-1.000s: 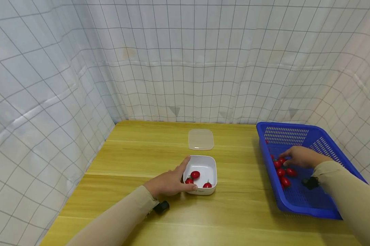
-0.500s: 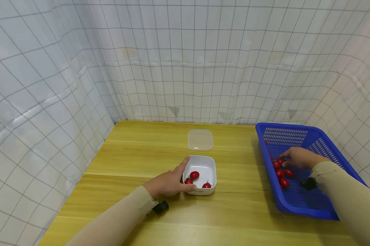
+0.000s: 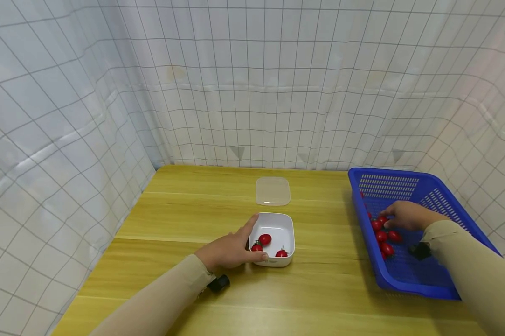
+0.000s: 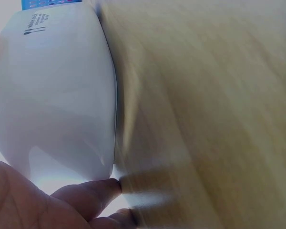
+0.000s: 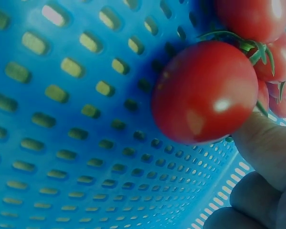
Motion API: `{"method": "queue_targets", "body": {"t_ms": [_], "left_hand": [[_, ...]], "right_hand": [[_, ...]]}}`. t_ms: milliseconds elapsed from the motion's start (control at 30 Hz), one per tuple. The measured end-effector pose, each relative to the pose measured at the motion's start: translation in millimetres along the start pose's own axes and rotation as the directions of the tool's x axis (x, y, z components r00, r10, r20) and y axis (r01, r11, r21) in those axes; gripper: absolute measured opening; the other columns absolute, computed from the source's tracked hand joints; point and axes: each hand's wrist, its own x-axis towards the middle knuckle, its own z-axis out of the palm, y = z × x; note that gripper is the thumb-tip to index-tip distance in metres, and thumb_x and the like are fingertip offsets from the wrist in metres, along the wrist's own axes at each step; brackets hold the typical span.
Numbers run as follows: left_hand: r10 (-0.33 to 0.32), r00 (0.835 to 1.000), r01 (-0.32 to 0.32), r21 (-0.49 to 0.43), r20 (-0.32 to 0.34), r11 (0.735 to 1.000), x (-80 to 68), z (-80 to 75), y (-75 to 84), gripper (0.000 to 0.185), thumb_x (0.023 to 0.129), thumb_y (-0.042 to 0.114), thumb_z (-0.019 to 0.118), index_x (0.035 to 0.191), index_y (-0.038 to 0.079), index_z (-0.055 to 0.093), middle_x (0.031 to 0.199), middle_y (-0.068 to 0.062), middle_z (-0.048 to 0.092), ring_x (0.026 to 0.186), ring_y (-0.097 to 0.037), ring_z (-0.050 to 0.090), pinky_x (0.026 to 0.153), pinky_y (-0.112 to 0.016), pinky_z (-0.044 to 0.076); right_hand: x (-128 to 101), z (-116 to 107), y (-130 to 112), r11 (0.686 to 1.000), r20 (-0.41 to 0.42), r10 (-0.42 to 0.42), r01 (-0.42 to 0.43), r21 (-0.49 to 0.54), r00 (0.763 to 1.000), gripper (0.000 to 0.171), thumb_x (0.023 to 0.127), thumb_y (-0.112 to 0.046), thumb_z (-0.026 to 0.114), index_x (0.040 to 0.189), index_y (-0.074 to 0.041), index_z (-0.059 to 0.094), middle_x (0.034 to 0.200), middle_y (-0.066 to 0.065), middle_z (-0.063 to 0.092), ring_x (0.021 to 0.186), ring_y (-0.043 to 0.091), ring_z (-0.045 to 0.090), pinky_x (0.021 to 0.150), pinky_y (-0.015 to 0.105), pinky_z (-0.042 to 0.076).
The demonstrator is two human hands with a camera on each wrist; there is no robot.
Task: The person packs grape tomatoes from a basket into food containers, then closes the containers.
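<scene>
Tomatoes [image 5: 205,93] lie in the blue basket [image 3: 428,275], along its left side, and three sit in the white box [image 3: 278,227]. The left hand [image 3: 230,249] holds the box, thumb at its near side. The right hand [image 3: 411,215] is in the basket, fingertips at the tomatoes; whether it pinches one, I cannot tell. A lid [image 3: 273,191] lies on the table [image 3: 193,205] beyond the box.

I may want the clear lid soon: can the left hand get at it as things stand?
Probably yes: the lid lies flat on the table past the white container, nothing on it; the left hand need only leave the container's side.
</scene>
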Motion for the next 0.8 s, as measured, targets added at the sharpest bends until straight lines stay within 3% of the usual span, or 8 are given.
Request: {"method": "queue_targets", "body": {"t_ms": [267, 500, 800], "left_hand": [[-0.001, 1.0, 0.001, -0.003, -0.001, 1.0, -0.5, -0.1, 0.1, 0.112, 0.09, 0.063, 0.073, 0.171, 0.03, 0.004, 0.172, -0.006, 0.032, 0.146, -0.037, 0.047, 0.122, -0.061, 0.033], [-0.004, 1.0, 0.004, 0.002, -0.003, 1.0, -0.7, 0.0, 0.5, 0.112, 0.09, 0.063, 0.073, 0.171, 0.03, 0.004, 0.172, -0.007, 0.032, 0.144, -0.037, 0.048, 0.12, -0.06, 0.036], [0.003, 1.0, -0.003, -0.007, -0.003, 1.0, -0.9, 0.7, 0.1, 0.113, 0.089, 0.064, 0.073, 0.171, 0.031, 0.004, 0.169, -0.008, 0.037, 0.135, -0.033, 0.054, 0.116, -0.055, 0.042]], "right_hand": [[1.3, 0.8, 1.8, 1.0, 0.0, -0.004, 0.004, -0.011, 1.0, 0.039, 0.092, -0.016, 0.078, 0.125, 0.005, 0.073, 0.116, 0.024, 0.076, 0.105, 0.035, 0.072, 0.094, 0.058, 0.056], [1.0, 0.5, 1.9, 1.0, 0.009, 0.015, -0.015, 0.016, 1.0, 0.04, 0.092, -0.016, 0.078, 0.126, 0.006, 0.073, 0.118, 0.025, 0.075, 0.111, 0.041, 0.071, 0.097, 0.062, 0.054], [0.5, -0.2, 1.8, 0.999, 0.014, 0.024, -0.024, 0.022, 1.0, 0.04, 0.093, -0.016, 0.078, 0.126, 0.006, 0.072, 0.118, 0.025, 0.075, 0.107, 0.037, 0.072, 0.095, 0.06, 0.055]]}}
